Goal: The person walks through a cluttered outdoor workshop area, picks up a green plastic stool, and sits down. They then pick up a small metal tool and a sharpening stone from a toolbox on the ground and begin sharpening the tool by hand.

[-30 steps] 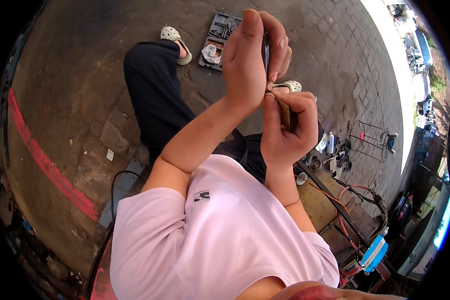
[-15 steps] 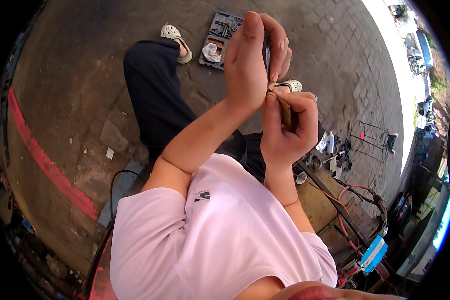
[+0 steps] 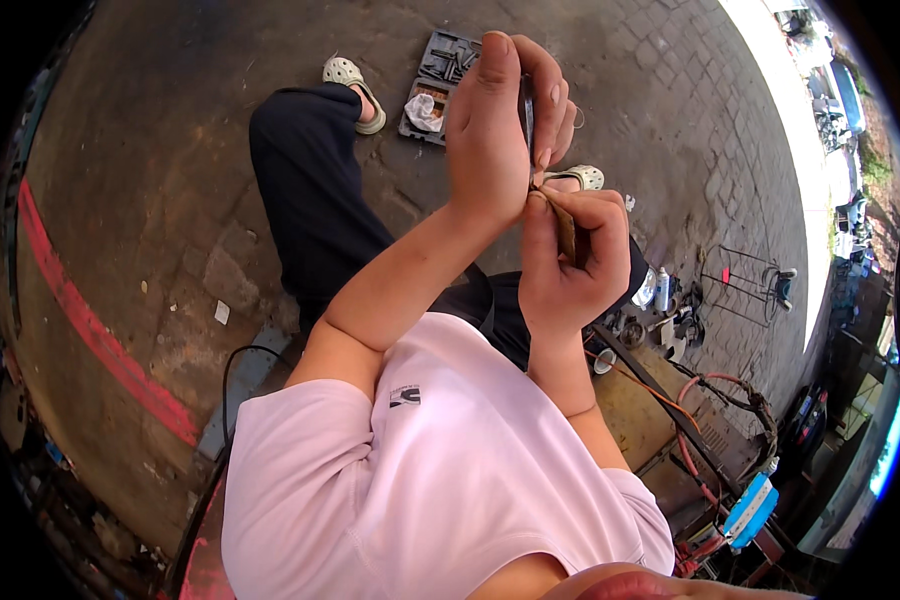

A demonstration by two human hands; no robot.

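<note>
Both my hands are raised close together in front of my chest, meeting near the fingertips. My left hand [image 3: 488,135] is curled, its fingers bent round a thin, dark, metallic-looking piece [image 3: 527,112]. Most of that piece is hidden by the palm and fingers, so its kind does not show. Just below, my right hand [image 3: 582,262] pinches a flat brown strip [image 3: 566,232] between thumb and fingers. The strip's upper end reaches the left fingertips, where the contact is too small to make out.
On the floor ahead lies an open dark tool case [image 3: 440,75] with metal pieces and a crumpled white cloth [image 3: 424,112]. At right are a spray can [image 3: 662,290], a wire rack [image 3: 742,285], hoses [image 3: 705,380] and a blue item [image 3: 751,510]. Dark-trousered legs [image 3: 305,190] are spread below.
Both hands have shifted very slightly left, and the left fingers have moved a little against the dark piece. The holds look the same.
</note>
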